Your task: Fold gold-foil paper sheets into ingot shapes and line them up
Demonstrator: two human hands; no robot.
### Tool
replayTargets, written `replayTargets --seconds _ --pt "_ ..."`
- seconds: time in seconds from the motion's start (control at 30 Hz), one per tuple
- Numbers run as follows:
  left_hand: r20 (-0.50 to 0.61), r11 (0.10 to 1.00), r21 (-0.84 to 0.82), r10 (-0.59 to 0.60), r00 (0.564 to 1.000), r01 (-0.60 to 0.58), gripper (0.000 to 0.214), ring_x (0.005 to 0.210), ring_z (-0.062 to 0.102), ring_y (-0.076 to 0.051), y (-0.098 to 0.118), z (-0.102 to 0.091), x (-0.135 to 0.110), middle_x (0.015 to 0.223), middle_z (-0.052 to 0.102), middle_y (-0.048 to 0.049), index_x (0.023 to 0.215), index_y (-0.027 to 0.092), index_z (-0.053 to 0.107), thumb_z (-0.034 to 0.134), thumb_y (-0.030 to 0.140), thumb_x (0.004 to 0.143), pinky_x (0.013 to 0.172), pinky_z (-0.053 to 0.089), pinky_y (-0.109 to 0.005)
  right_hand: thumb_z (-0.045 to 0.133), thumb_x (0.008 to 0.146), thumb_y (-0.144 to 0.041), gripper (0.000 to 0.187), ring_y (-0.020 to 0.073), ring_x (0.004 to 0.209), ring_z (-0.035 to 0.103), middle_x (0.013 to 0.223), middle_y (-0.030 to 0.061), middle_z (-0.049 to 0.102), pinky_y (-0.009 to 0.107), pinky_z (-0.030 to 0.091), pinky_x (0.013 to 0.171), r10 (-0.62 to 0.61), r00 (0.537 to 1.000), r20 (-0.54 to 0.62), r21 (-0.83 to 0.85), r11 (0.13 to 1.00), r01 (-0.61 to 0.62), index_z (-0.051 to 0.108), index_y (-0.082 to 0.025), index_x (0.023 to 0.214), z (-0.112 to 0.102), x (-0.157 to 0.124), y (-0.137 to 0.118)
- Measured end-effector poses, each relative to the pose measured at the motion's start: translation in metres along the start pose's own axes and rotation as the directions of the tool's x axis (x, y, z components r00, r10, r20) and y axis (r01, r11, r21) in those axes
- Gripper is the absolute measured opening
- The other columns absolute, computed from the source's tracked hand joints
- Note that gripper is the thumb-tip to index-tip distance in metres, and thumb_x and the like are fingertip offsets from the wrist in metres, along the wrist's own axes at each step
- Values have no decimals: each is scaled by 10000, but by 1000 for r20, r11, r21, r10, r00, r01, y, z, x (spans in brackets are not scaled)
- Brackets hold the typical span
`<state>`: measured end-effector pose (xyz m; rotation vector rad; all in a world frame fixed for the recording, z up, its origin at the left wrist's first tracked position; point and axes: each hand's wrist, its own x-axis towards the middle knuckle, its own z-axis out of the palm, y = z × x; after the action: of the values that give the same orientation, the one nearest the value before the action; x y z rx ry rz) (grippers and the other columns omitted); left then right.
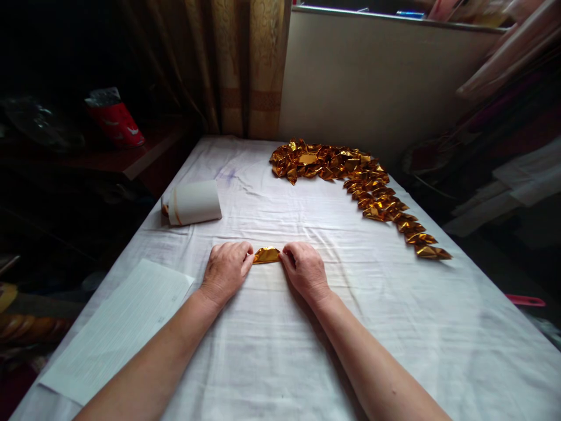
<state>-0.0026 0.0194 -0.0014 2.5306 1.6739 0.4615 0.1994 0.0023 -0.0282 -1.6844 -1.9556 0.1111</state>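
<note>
A small folded piece of shiny gold foil paper [267, 255] lies between my hands near the middle of the cloth-covered table. Its left tip is pinched by my left hand [228, 266], between thumb and curled fingers. My right hand [305, 268] grips the opposite tip in the same way. The piece is wide at its lower edge and narrower at the top. Beyond my hands, a pile of folded gold foil pieces [328, 162] sits at the far edge, and a row of similar pieces trails from it toward the right side.
The white cloth [280, 351] has creases. On the left are a white roll [196, 202] lying on its side and a printed paper sheet [118, 327]. A red container [116, 123] rests on a dark side shelf. A curtain [248, 70] and wall stand behind.
</note>
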Motion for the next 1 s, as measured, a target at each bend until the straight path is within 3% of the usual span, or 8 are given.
replayTargets --seconds 0.17,0.27,0.33,0.5,0.67,0.87,0.93,1.0 --pt "-106 995 22 99 989 -97 189 895 619 -233 2 0 -4 959 703 -56 972 228 656 472 268 961 786 439 -368 552 929 -254 134 198 786 551 802 29 641 299 362 705 -5 1000 12 -23 1000 6 609 -226 810 0 1 0" --pt "-131 968 10 251 959 -252 300 1173 566 -243 10 4 -10 1235 667 -69 1201 238 630 431 274 978 999 402 -402 555 931 -261 139 199 785 552 803 32 641 300 361 708 -2 1000 23 -36 999 3 611 -224 810 0 2 -1" --pt "-64 943 30 332 941 -331 405 1341 455 -259 15 10 -15 1390 584 -83 1353 220 542 422 340 986 1124 297 -442 554 934 -263 141 197 784 553 807 32 643 300 362 711 -5 1000 26 -37 999 6 613 -223 813 -1 2 -1" --pt "109 946 57 313 944 -320 640 1431 350 -268 10 25 -25 1539 408 -125 1503 188 355 331 552 979 1201 142 -509 548 938 -266 145 193 781 552 804 32 641 299 361 709 -6 1000 28 -26 1000 7 617 -225 817 -1 2 0" --pt "118 957 62 276 954 -284 653 1450 315 -281 4 24 -28 1522 439 -102 1508 211 347 373 570 963 1205 73 -552 555 938 -263 138 195 794 554 815 33 645 299 368 724 -3 1000 30 -25 1000 4 615 -223 819 -1 1 -1" --pt "125 968 51 239 963 -246 594 1455 291 -319 6 21 -27 1523 445 -65 1488 277 385 452 517 949 1178 128 -605 503 944 -222 152 211 807 565 836 52 654 314 403 743 12 1000 20 -40 999 -11 642 -217 881 1 1 1" --pt "128 971 47 227 966 -234 587 1460 279 -320 6 21 -26 1528 436 -70 1487 276 387 450 508 952 1177 133 -607 474 939 -182 189 217 858 585 908 72 676 324 429 780 0 1000 -2 -35 999 0 660 -206 953 0 0 0" --pt "131 972 44 223 966 -230 593 1459 282 -318 7 21 -26 1527 437 -75 1492 274 379 451 506 950 1178 133 -606 447 952 -176 258 226 1028 592 1086 99 689 345 438 887 -96 995 8 -19 995 96 659 -200 1097 -3 -3 -3"
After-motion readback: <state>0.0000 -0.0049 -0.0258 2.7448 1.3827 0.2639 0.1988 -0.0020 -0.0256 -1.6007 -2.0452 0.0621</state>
